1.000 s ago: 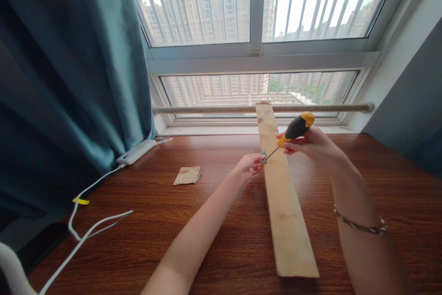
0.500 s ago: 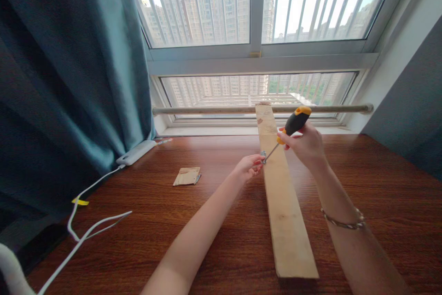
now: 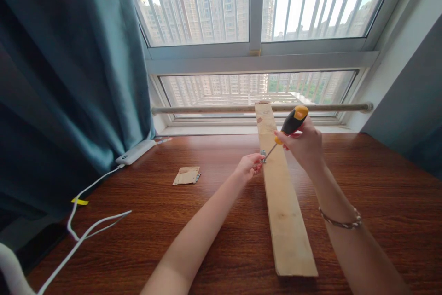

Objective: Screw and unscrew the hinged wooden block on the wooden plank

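Long wooden board (image 3: 286,221) laid on brown table (image 3: 138,249), right of middle, far end by pipe (image 3: 207,110). Small metal piece (image 3: 263,153) held at board's left edge, pinched tight by left hand (image 3: 249,166). Yellow-black screwdriver (image 3: 293,122) gripped in right hand (image 3: 305,143), tip put to metal piece. Work judged part done; how firmly piece is fixed cannot be told. Thin metal bits (image 3: 198,177) seen by cardboard scrap (image 3: 185,175), left of board; those seem not used yet.

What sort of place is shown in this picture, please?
Probably a room in a home, on an upper floor: a blue curtain hangs at left, and beyond a wood-grain surface, a window looks out on tall buildings.
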`<action>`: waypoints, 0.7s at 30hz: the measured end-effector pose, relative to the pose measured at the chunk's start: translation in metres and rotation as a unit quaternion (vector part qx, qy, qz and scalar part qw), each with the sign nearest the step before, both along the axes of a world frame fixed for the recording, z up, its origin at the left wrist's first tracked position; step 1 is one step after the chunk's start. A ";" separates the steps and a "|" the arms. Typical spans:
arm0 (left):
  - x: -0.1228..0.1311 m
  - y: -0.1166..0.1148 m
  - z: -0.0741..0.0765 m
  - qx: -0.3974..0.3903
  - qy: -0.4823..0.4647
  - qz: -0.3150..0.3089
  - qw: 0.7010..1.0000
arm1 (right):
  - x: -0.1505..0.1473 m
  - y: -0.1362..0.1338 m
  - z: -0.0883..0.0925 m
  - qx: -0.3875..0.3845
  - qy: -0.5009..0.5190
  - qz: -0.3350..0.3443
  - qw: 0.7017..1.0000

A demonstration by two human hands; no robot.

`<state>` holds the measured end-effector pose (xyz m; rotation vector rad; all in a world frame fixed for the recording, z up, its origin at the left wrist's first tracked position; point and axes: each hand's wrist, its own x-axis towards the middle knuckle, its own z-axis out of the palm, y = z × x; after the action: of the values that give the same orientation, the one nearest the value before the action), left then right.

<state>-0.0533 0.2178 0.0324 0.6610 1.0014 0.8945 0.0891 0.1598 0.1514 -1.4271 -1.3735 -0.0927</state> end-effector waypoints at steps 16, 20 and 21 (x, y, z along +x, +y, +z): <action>-0.002 0.002 0.000 -0.036 -0.032 -0.031 0.998 | 0.003 -0.002 0.003 0.042 -0.001 -0.044 0.998; -0.001 0.001 0.000 -0.029 -0.028 -0.014 0.999 | 0.010 -0.003 0.005 0.059 0.020 -0.060 0.996; -0.001 0.001 0.001 -0.030 -0.027 -0.011 0.999 | 0.013 -0.003 0.006 0.052 0.031 -0.050 0.997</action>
<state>-0.0544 0.2189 0.0330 0.5944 0.9676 0.8550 0.1018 0.1568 0.1572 -1.3995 -1.2280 -0.1816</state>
